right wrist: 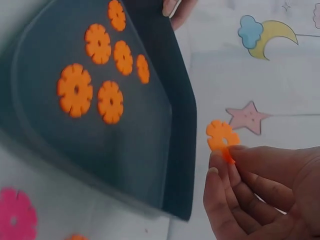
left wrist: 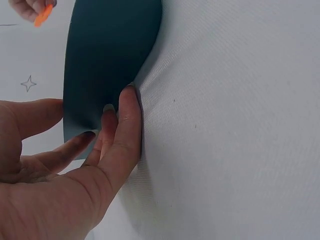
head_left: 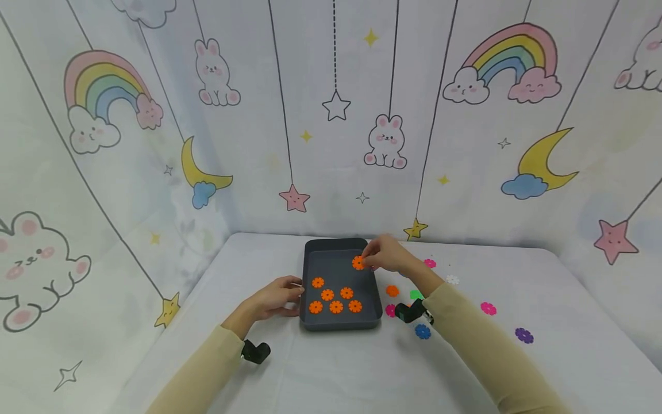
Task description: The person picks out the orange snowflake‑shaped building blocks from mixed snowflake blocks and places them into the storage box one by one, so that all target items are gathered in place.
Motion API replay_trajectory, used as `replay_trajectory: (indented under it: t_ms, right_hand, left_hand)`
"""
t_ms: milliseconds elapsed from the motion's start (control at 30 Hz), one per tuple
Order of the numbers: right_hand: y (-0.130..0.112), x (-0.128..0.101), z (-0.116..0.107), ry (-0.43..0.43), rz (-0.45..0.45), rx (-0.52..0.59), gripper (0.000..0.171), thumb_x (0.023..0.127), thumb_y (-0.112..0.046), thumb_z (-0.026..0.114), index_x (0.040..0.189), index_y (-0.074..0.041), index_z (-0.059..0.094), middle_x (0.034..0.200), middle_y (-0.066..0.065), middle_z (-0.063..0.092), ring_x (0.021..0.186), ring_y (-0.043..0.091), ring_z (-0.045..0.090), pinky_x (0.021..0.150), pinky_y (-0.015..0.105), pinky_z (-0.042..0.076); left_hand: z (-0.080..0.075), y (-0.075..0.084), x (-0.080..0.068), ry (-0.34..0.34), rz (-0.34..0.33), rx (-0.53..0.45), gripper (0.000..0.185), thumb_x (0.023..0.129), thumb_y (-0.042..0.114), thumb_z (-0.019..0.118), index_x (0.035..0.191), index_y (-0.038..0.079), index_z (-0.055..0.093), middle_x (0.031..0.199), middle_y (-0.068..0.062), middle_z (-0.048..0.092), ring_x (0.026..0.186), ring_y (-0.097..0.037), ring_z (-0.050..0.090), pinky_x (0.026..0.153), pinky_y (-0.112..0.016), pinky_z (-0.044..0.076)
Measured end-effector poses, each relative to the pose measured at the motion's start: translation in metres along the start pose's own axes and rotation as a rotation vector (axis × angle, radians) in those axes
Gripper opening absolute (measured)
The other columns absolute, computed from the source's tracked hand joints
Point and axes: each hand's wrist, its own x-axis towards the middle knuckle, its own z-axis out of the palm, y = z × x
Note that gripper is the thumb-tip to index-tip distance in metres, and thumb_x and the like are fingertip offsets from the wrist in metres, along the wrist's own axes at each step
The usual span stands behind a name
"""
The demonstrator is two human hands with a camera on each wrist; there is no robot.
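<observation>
In the head view my right hand (head_left: pixel 388 254) is over the far right corner of a dark grey tray (head_left: pixel 338 322). It pinches an orange snowflake building disc (right wrist: pixel 220 134) between thumb and fingers, above the tray's rim. Several more orange discs (head_left: pixel 336 307) lie flat on the tray floor, mostly in its near half. At the tray's left side is my left hand (head_left: pixel 276 296). Its extended fingers (left wrist: pixel 129 112) rest against the outer wall, and one fingertip reaches the rim.
Loose discs lie on the white-covered table right of the tray, among them an orange disc (head_left: pixel 392 291), a blue disc (head_left: pixel 423 332), a pink disc (head_left: pixel 488 309) and a purple disc (head_left: pixel 524 335). A patterned cloth (head_left: pixel 336 155) hangs behind the table.
</observation>
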Motion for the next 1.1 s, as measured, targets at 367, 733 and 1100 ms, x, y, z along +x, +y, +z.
replay_trajectory:
  t_ms: [367, 733, 1100]
  right_hand:
    - [-0.014, 0.03, 0.036, -0.08, 0.044, 0.036, 0.015, 0.092, -0.002, 0.071, 0.102, 0.006, 0.076, 0.095, 0.015, 0.076, 0.09, 0.037, 0.073, 0.083, 0.046, 0.062]
    - [-0.012, 0.047, 0.062, -0.121, 0.159, 0.05, 0.01, 0.089, 0.005, 0.069, 0.094, 0.009, 0.077, 0.087, 0.017, 0.076, 0.077, 0.027, 0.074, 0.07, 0.037, 0.063]
    - [-0.01, 0.054, 0.073, -0.105, 0.204, -0.021, 0.008, 0.089, 0.004, 0.071, 0.092, 0.008, 0.076, 0.082, 0.016, 0.075, 0.075, 0.027, 0.074, 0.07, 0.037, 0.063]
  left_hand:
    - [0.0, 0.0, -0.001, -0.004, -0.002, -0.014, 0.047, 0.106, 0.012, 0.054, 0.149, -0.004, 0.042, 0.144, -0.023, 0.05, 0.117, -0.034, 0.06, 0.087, -0.048, 0.061]
    - [0.0, 0.001, 0.0, -0.009, -0.004, -0.006, 0.046, 0.106, 0.014, 0.054, 0.148, -0.004, 0.043, 0.142, -0.021, 0.053, 0.115, -0.032, 0.061, 0.085, -0.046, 0.061]
    - [-0.002, 0.0, 0.002, -0.02, -0.008, -0.013, 0.048, 0.107, 0.015, 0.053, 0.149, -0.003, 0.041, 0.142, -0.023, 0.053, 0.119, -0.034, 0.06, 0.087, -0.047, 0.061]
